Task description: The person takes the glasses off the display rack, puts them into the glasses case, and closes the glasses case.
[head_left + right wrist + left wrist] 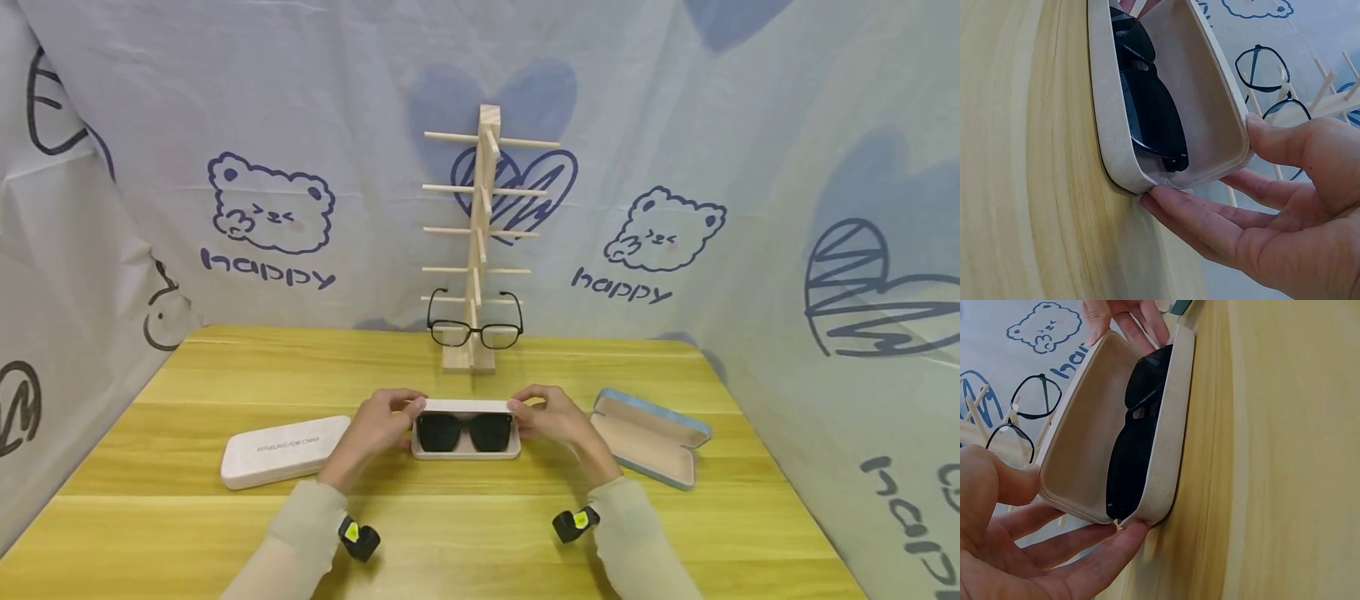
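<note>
A white glasses case [465, 456] stands on the table with its lid [467, 406] raised. Black sunglasses [465, 432] lie folded inside it, lenses facing me. My left hand [384, 423] holds the case's left end, thumb at the lid's edge and fingers along the side, as the left wrist view shows. At the right end my right hand [553, 417] grips it likewise; in the right wrist view its thumb [1272, 139] is on the lid rim and its fingertips touch the lower shell near the hinge.
A wooden display rack [480, 225] with pegs stands behind the case, black-framed eyeglasses [476, 333] on its lowest pegs. To the left lies a closed white case [285, 451]. On the right a blue case [648, 437] sits open. Printed cloth [360, 167] hangs around the table.
</note>
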{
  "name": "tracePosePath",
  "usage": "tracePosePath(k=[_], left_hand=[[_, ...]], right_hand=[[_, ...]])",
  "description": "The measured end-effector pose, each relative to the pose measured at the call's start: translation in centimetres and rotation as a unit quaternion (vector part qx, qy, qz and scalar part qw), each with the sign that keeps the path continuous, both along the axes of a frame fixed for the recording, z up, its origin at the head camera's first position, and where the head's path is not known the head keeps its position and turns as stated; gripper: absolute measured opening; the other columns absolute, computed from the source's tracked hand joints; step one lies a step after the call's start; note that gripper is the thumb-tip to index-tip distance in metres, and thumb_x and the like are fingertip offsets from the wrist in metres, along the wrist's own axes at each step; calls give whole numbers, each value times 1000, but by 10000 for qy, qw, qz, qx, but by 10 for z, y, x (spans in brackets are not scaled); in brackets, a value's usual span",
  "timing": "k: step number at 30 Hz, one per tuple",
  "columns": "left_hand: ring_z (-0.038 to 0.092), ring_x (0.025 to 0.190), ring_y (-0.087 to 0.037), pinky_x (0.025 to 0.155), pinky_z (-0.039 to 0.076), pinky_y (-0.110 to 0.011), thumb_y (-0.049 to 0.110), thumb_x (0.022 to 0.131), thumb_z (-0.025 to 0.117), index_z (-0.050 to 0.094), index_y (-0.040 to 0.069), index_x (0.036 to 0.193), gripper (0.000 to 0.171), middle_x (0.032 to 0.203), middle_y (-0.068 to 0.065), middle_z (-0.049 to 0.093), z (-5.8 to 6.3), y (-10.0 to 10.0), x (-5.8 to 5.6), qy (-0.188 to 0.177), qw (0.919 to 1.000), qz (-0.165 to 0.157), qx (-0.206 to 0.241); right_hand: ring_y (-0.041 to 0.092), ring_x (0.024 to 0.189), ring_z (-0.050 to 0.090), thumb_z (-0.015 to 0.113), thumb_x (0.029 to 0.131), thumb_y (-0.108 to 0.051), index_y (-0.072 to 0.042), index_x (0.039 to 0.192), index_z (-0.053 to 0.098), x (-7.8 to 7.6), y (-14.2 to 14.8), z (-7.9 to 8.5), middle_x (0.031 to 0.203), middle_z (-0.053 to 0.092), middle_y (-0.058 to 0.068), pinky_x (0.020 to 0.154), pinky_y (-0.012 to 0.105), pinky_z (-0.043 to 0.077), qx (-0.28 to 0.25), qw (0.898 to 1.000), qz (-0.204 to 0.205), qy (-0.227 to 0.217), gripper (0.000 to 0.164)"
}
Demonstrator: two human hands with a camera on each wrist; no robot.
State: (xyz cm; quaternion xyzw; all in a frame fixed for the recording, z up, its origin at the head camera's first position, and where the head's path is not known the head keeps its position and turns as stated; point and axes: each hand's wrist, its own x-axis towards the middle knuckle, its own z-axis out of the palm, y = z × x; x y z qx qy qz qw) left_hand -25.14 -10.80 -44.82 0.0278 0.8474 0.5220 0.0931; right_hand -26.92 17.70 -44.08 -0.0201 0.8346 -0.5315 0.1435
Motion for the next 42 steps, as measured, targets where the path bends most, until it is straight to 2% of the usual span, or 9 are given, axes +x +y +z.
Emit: tracePosePath(k=[3, 7, 10, 17, 28, 34, 37, 42], left_hand=[[77, 89, -29, 74, 66, -37, 24, 107, 57, 64, 5, 139, 38, 145, -29, 57, 0, -1, -1, 3, 10000, 42, 4], [72, 109, -36, 73, 66, -36, 20, 106, 58, 66, 3, 136, 35, 142, -28, 59, 1, -1, 0, 59, 10000, -17, 72], [67, 118, -39, 74, 66, -36, 18, 105, 59, 67, 1, 132, 32, 139, -27, 62, 1, -1, 0, 105, 9998, -53, 151], [68, 115, -36, 77, 66, -37, 15, 105, 59, 67, 2, 129, 29, 137, -25, 62, -2, -4, 3, 74, 9996, -148, 250], [67, 118, -34, 80, 66, -37, 12, 103, 61, 68, 0, 129, 29, 138, -22, 63, -4, -5, 5, -13, 9990, -138, 427], [69, 116, -36, 81, 66, -37, 9, 100, 64, 68, -2, 128, 30, 134, -24, 64, -5, -6, 6, -4, 9983, -191, 558], [70, 117, -38, 85, 65, -39, 5, 97, 68, 70, 0, 125, 28, 132, -22, 66, -6, -7, 8, 102, 9990, -220, 387], [68, 123, -36, 102, 59, -46, 0, 89, 77, 75, 7, 117, 29, 132, -14, 70, -9, -8, 13, 351, 9988, -239, -231]], right_hand=[[34, 101, 76, 64, 104, -17, 7, 127, 62, 0, 0, 0, 114, 72, 30, 91, 45, 64, -7, 9999, 130, 27, 34], [33, 102, 75, 64, 103, -16, 7, 128, 61, -1, 3, 0, 117, 71, 30, 94, 46, 63, -200, 9995, 231, -79, 34], [30, 102, 74, 65, 103, -16, 6, 128, 61, -2, 6, 0, 118, 70, 30, 95, 46, 62, -337, 9988, 320, -147, 34], [29, 106, 74, 66, 102, -15, 5, 130, 60, -3, 10, -1, 122, 69, 30, 98, 45, 61, -305, 9980, 541, -131, 35], [23, 99, 73, 66, 101, -12, 6, 126, 61, -4, 11, -3, 115, 72, 28, 97, 42, 62, -210, 9971, 730, -41, 31], [22, 98, 70, 68, 98, -7, 9, 122, 59, -4, 11, -3, 113, 70, 29, 89, 31, 62, -153, 9944, 1031, 191, 30], [23, 99, 68, 71, 96, -6, 7, 117, 62, -1, 10, -6, 114, 69, 27, 82, 26, 58, 180, 9918, 1119, 587, 25], [19, 92, 63, 72, 95, -3, -1, 106, 66, 6, 5, -12, 106, 68, 16, 75, 25, 53, 861, 9868, 1014, 923, 12]])
